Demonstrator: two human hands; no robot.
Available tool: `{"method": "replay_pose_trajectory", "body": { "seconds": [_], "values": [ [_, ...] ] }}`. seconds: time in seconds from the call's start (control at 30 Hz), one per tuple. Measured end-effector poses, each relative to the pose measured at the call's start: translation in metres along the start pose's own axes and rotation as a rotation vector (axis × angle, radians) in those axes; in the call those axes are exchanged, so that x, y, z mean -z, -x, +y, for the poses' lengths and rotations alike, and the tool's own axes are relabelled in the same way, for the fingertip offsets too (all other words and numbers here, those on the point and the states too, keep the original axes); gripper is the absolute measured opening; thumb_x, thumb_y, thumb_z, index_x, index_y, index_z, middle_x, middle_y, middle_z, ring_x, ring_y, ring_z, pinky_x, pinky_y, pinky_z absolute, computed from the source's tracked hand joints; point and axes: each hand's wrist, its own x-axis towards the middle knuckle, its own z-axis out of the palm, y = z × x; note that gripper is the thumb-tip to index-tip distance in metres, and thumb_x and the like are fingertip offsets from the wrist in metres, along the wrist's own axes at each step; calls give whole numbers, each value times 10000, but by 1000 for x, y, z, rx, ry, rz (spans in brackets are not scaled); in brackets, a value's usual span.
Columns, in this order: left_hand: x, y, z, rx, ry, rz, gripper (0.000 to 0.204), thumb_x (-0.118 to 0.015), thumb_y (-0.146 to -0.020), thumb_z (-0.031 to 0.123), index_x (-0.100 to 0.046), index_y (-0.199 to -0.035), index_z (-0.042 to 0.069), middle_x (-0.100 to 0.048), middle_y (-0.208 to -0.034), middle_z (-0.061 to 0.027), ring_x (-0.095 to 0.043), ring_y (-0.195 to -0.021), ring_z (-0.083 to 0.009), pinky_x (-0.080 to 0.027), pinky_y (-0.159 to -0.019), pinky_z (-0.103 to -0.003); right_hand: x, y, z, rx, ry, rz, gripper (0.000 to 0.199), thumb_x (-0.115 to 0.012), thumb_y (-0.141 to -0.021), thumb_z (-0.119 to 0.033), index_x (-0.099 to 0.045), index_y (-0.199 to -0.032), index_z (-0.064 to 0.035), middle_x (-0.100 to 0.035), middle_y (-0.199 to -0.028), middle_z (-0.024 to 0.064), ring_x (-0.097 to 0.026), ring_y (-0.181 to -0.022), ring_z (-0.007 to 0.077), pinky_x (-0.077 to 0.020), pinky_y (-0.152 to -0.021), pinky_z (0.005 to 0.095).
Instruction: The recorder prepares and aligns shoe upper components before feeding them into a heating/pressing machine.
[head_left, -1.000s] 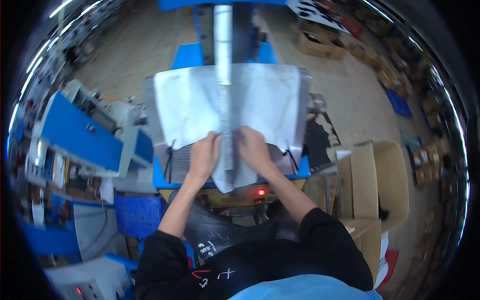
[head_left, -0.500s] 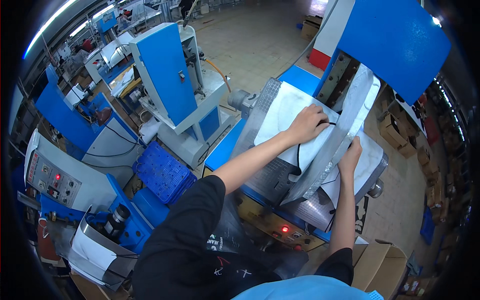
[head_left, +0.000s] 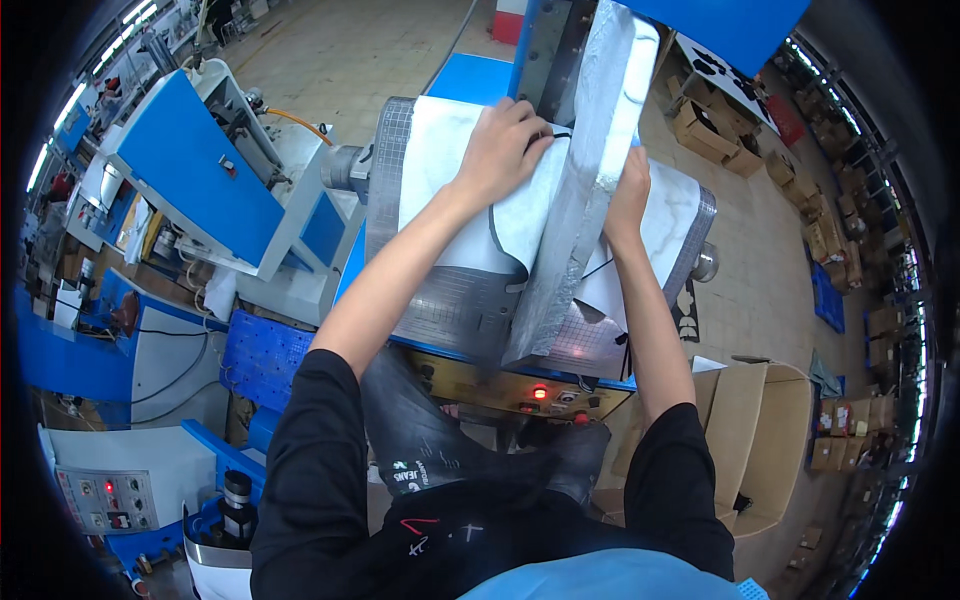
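Note:
My left hand (head_left: 503, 152) rests with bent, slightly parted fingers on a white sheet (head_left: 432, 180) spread over the gridded cutting bed of a press. A dark curved strip (head_left: 496, 235) runs down the sheet below this hand; its kind is unclear. Standing between my hands is the press's swing arm (head_left: 575, 220), wrapped in silvery film. My right hand (head_left: 628, 195) is closed against the arm's right side, fingertips partly hidden, so what they grip does not show. More white sheet (head_left: 668, 215) lies beyond it on the bed's right part.
A red light (head_left: 540, 392) glows on the press's front panel. An open cardboard box (head_left: 735, 440) stands at the lower right. Other blue and white machines (head_left: 205, 165) and a blue plastic crate (head_left: 262, 350) are on the left. Several boxes (head_left: 705, 130) sit on the floor at right.
The whole view has shifted, so the press now appears further left and higher. My left hand stays on the sheet and my right hand stays beside the swing arm.

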Motion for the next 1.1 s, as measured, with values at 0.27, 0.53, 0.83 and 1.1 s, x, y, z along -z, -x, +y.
{"method": "replay_pose_trajectory", "body": {
  "seconds": [0.27, 0.53, 0.83, 1.1],
  "values": [
    [-13, -12, -19, 73, 18, -20, 155, -659, -793, 214, -716, -854, 82, -606, -866, -59, -530, -876, -249, -380, -771, -362, -17, 2, 49, -578, -618, -124, 233, -635, -770, -96, -616, -957, 41, -631, -842, 167, -611, -835, 286, -473, -752, 361],
    [-15, -20, -35, 80, 47, -88, 168, -660, -791, 234, -728, -842, 89, -630, -785, -78, -607, -783, -232, -466, -684, -365, -17, 1, 35, -436, -453, -31, 286, -602, -853, -154, -577, -1048, 53, -647, -977, 128, -617, -910, 207, -493, -791, 337],
    [-19, -31, -32, 212, 37, -184, 196, -627, -763, 229, -714, -810, 60, -664, -806, -90, -639, -789, -249, -486, -702, -379, 12, 10, 53, -436, -488, -293, 299, -620, -841, -158, -582, -1053, 49, -649, -980, 126, -618, -911, 206, -493, -794, 337],
    [-21, -50, -40, 355, 130, -355, 226, -567, -737, 174, -706, -857, 43, -688, -866, -139, -651, -853, -296, -500, -751, -390, 8, -9, 64, -419, -511, -497, 312, -636, -830, -162, -586, -1057, 46, -652, -983, 125, -619, -911, 205, -493, -797, 337]
  ]
}}
